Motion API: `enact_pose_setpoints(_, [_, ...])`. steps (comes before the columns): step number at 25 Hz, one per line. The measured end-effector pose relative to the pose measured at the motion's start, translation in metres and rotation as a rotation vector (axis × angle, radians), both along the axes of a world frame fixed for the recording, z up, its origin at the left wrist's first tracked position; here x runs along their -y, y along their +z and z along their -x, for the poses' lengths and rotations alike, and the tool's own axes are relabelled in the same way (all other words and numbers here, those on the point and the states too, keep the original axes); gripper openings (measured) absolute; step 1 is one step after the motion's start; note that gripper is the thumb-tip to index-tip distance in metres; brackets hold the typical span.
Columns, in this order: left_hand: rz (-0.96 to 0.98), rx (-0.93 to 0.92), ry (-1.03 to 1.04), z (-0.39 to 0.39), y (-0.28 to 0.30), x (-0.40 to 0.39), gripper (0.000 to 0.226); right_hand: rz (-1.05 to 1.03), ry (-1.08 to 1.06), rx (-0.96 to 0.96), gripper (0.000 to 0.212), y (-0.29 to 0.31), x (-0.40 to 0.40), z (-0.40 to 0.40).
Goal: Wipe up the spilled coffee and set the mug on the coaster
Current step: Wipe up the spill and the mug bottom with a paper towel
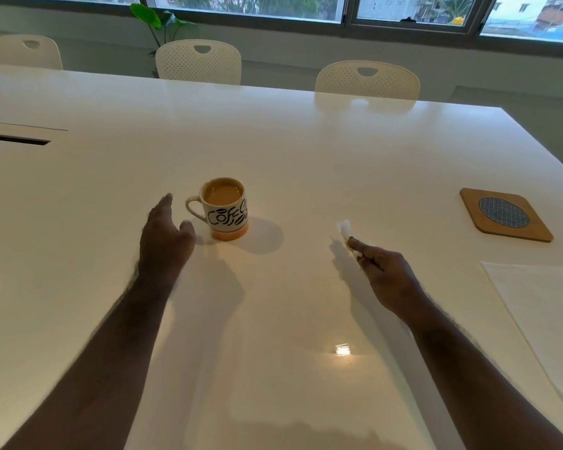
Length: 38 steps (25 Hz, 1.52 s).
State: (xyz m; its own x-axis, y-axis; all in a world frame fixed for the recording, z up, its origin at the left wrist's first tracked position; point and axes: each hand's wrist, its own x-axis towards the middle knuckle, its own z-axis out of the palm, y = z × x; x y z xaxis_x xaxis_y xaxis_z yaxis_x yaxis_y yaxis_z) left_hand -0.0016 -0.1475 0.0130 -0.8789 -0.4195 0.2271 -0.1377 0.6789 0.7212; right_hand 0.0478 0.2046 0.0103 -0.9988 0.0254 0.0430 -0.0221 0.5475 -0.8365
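A cream mug (226,211) with black "Coffee" lettering and an orange base stands upright on the white table (273,141), filled with milky coffee. Its handle points left. My left hand (165,233) is open just left of the handle, fingers apart, a short gap from the mug. My right hand (384,276) pinches a small white tissue (344,228) that sticks up past the fingertips, to the right of the mug. A square wooden coaster (472,216) with a round woven grey centre lies at the far right. No coffee stain is visible on the glossy top.
A white sheet of paper or napkin (540,313) lies at the right edge, below the coaster. Three white chairs, one of them (198,61), line the far side. A dark cable slot (13,138) is cut into the table at the left.
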Motion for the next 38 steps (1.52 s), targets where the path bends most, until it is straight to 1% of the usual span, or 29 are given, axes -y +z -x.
enact_pose_setpoints(2, [-0.073,-0.021,-0.076,0.017,0.003,0.009,0.049,0.133,-0.033,0.029,0.036,0.004,0.011,0.004])
enact_pose_setpoints(4, [-0.107,-0.045,-0.156,0.028,0.001,0.015,0.039,0.232,-0.044,0.053,0.035,0.006,0.02,0.007])
enact_pose_setpoints(7, [-0.139,-0.092,-0.204,0.039,-0.004,0.023,0.029,0.424,-0.079,0.135,0.035,0.005,0.03,0.011])
enact_pose_setpoints(10, [-0.253,-0.103,-0.237,0.049,-0.008,0.031,0.018,0.641,-0.1,0.225,0.034,0.002,0.039,0.018])
enact_pose_setpoints(13, [-0.394,-0.081,-0.275,0.055,-0.01,0.037,0.006,0.751,-0.114,0.272,0.033,-0.001,0.046,0.025])
enact_pose_setpoints(15, [-0.463,-0.069,-0.299,0.058,-0.012,0.04,0.01,0.794,-0.129,0.287,0.032,-0.003,0.05,0.029])
enact_pose_setpoints(18, [-0.499,-0.064,-0.307,0.059,-0.013,0.041,0.018,0.785,-0.135,0.296,0.032,-0.004,0.055,0.034])
enact_pose_setpoints(22, [-0.482,-0.084,-0.312,0.058,-0.013,0.038,0.018,0.714,-0.155,0.309,0.031,0.0,0.063,0.04])
enact_pose_setpoints(26, [-0.489,-0.108,-0.284,0.058,-0.015,0.035,0.021,0.714,-0.155,0.296,0.031,0.005,0.073,0.044])
enact_pose_setpoints(34, [-0.519,-0.128,-0.267,0.059,-0.018,0.034,0.018,0.667,-0.161,0.278,0.03,0.001,0.086,0.052])
enact_pose_setpoints(38, [-0.543,-0.159,-0.276,0.06,-0.012,0.034,0.014,0.561,-0.167,0.201,0.029,-0.006,0.092,0.061])
